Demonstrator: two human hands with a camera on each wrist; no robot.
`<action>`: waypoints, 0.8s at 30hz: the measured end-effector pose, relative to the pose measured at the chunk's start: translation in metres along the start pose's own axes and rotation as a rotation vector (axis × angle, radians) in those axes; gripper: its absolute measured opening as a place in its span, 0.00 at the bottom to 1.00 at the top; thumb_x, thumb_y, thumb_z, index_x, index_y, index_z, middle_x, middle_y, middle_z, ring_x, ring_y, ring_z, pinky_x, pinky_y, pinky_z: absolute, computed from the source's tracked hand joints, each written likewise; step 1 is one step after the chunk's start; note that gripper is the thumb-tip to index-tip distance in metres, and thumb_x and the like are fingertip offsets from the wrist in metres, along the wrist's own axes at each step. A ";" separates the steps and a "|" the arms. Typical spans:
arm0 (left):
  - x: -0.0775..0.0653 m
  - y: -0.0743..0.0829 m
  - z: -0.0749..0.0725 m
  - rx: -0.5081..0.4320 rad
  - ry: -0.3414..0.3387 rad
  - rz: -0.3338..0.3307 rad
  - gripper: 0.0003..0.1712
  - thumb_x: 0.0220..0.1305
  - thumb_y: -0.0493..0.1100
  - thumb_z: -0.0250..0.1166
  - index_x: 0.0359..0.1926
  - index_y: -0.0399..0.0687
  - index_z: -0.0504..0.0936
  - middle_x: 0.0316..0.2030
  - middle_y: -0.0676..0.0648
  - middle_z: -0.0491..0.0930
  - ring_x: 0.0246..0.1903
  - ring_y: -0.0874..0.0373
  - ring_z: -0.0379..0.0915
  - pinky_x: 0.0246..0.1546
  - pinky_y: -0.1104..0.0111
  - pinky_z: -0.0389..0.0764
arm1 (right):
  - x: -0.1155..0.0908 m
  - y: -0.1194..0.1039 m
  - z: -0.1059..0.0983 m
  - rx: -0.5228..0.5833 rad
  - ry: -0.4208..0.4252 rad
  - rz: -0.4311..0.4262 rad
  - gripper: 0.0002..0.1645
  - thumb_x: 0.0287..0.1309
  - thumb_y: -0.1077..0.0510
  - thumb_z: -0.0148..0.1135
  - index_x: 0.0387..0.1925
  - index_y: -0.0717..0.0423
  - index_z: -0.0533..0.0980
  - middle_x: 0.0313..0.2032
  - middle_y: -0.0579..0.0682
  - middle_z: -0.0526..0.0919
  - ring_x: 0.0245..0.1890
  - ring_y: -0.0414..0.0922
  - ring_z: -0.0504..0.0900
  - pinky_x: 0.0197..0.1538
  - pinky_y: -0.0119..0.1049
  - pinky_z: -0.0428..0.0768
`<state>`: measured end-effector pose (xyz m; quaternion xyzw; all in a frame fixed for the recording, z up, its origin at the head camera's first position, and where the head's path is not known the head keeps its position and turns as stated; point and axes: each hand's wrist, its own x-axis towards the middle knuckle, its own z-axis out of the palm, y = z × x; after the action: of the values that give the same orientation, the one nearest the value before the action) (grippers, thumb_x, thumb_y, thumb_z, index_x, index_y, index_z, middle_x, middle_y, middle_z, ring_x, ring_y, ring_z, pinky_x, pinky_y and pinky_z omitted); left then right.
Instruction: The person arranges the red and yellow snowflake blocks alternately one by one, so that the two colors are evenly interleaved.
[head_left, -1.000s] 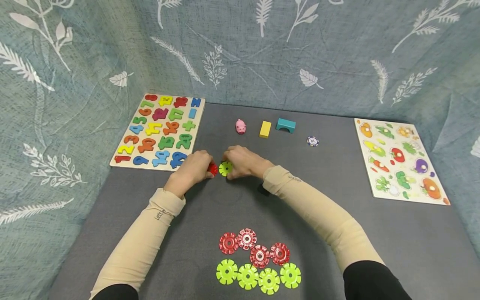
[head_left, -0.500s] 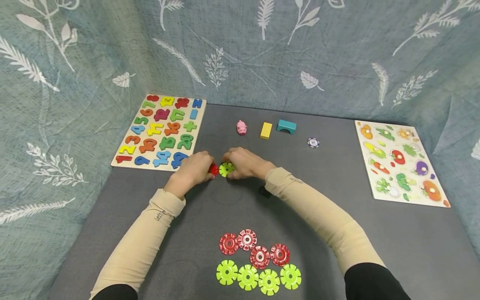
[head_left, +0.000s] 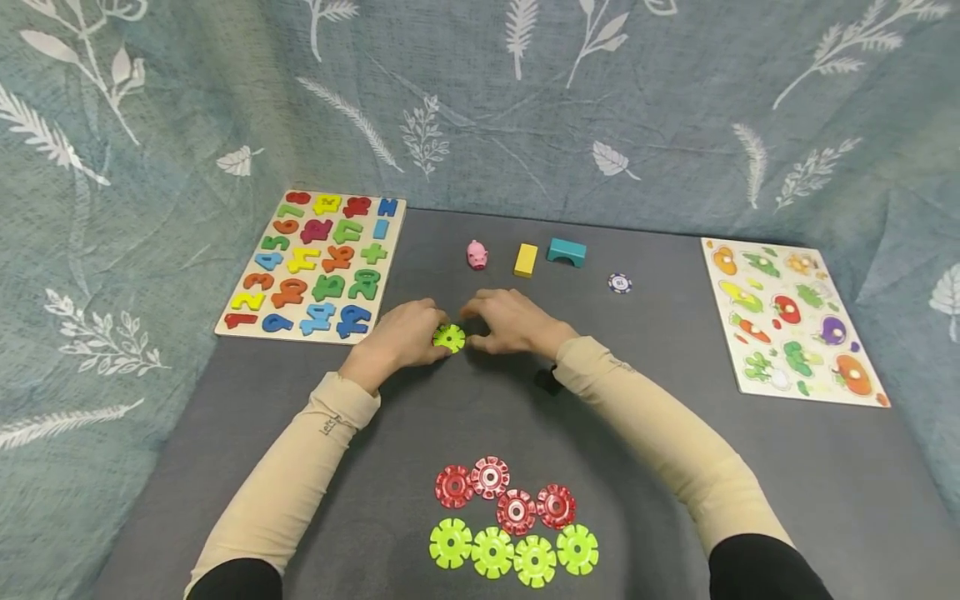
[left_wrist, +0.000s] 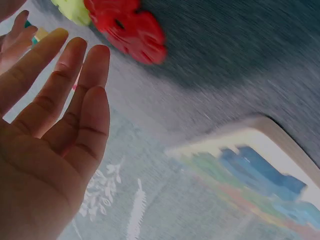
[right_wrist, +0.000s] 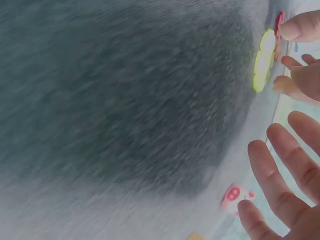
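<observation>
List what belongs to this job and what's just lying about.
Likely in the job: far green disc; far red disc; four near red discs; four near green discs.

Seemingly lying about: number board; pink pig; yellow block; teal block; poker chip; vegetable board.

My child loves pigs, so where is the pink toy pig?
In the head view, the pink toy pig is toward the back of the table, just left of the yellow block and beyond the person's right hand.

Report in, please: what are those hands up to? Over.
Left hand, right hand: fingers loosely extended. Green disc between them, right beside red disc. Pink pig beyond, not in between.
</observation>
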<state>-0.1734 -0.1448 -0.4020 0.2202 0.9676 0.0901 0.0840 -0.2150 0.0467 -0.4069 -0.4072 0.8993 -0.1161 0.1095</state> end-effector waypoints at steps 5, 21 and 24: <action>0.008 0.007 0.003 -0.004 -0.021 0.010 0.24 0.53 0.48 0.72 0.49 0.39 0.83 0.40 0.42 0.79 0.34 0.53 0.73 0.42 0.58 0.78 | -0.013 0.008 0.001 -0.040 0.030 -0.015 0.25 0.57 0.48 0.64 0.55 0.53 0.78 0.50 0.50 0.82 0.45 0.45 0.82 0.48 0.42 0.79; 0.017 0.014 0.004 0.025 -0.037 0.047 0.15 0.54 0.42 0.72 0.41 0.37 0.84 0.36 0.41 0.80 0.34 0.51 0.75 0.40 0.58 0.77 | -0.053 0.016 0.000 -0.051 0.060 -0.094 0.22 0.56 0.49 0.67 0.50 0.53 0.80 0.47 0.49 0.83 0.46 0.44 0.82 0.52 0.46 0.77; 0.018 0.014 0.004 0.017 -0.031 0.043 0.14 0.54 0.41 0.72 0.40 0.37 0.84 0.35 0.41 0.80 0.33 0.52 0.74 0.39 0.58 0.77 | -0.065 0.013 0.004 -0.054 0.046 -0.135 0.21 0.54 0.48 0.68 0.48 0.52 0.81 0.46 0.48 0.83 0.41 0.41 0.82 0.50 0.45 0.77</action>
<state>-0.1825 -0.1238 -0.4053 0.2430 0.9620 0.0800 0.0951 -0.1814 0.1042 -0.4076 -0.4668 0.8749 -0.1084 0.0695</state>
